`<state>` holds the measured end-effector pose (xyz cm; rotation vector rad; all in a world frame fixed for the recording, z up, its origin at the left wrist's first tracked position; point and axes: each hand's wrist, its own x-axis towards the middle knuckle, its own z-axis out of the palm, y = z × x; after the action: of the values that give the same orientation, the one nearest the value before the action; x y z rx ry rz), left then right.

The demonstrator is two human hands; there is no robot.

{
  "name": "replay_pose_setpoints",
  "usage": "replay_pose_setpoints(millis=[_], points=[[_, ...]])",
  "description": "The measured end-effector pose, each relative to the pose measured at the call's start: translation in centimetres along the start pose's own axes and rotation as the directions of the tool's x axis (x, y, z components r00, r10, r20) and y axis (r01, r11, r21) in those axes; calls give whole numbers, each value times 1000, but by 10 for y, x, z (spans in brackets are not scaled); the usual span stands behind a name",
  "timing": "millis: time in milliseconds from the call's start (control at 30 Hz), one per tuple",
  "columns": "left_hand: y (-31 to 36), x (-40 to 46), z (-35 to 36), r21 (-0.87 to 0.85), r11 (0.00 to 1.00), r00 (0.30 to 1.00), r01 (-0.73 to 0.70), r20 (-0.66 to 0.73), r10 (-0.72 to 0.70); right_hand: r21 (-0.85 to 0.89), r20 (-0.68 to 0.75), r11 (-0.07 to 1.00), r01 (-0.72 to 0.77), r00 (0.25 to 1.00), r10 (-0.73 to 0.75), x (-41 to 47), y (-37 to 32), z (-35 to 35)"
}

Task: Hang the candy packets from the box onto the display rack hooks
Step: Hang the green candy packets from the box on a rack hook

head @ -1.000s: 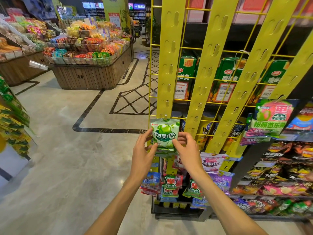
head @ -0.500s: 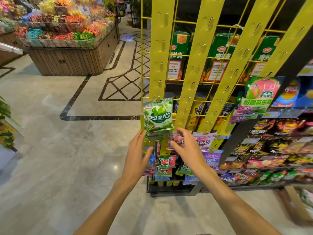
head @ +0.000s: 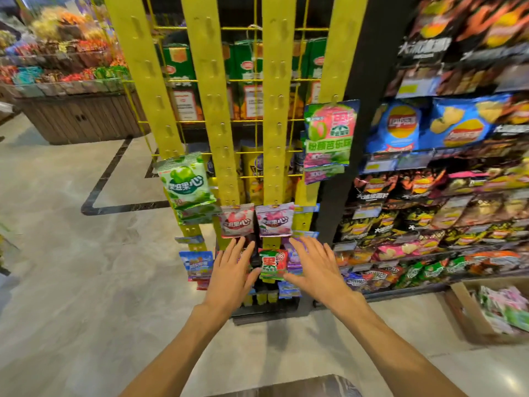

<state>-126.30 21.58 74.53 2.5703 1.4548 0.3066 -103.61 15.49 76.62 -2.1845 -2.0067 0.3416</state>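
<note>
A green apple candy packet [head: 186,183] hangs on the left strip of the yellow display rack [head: 213,110]. Two pink packets [head: 237,220] [head: 274,219] hang lower on the middle strips, and a large pink-green packet [head: 329,138] hangs on the right strip. Below those, my left hand [head: 233,272] and my right hand [head: 316,267] are open and empty, fingers spread, on either side of a small red-green packet [head: 272,263]. The cardboard box [head: 469,322] with more packets sits on the floor at the far right.
Shelves of chip bags [head: 446,127] fill the right side. A wooden produce island [head: 74,116] stands at the back left. Grey floor [head: 86,282] spreads to the left and in front. A dark surface edge [head: 286,388] shows at the bottom.
Both hands let go of the green apple packet, which now hangs on the rack. They dropped lower and the view swung right and down, bringing the box into sight.
</note>
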Motion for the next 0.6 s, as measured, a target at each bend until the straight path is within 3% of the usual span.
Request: replay_pose_setpoints(millis=[200, 367, 600], points=[[127, 18, 48, 38, 988, 977, -149, 157, 141, -30, 25, 993, -117, 993, 118, -73, 119, -8], [231, 39, 90, 28, 950, 927, -312, 229, 298, -11, 46, 953, -303, 952, 304, -137, 208, -18], [371, 83, 142, -66, 834, 783, -547, 310, 539, 69, -25, 820, -568, 821, 571, -207, 323, -27]])
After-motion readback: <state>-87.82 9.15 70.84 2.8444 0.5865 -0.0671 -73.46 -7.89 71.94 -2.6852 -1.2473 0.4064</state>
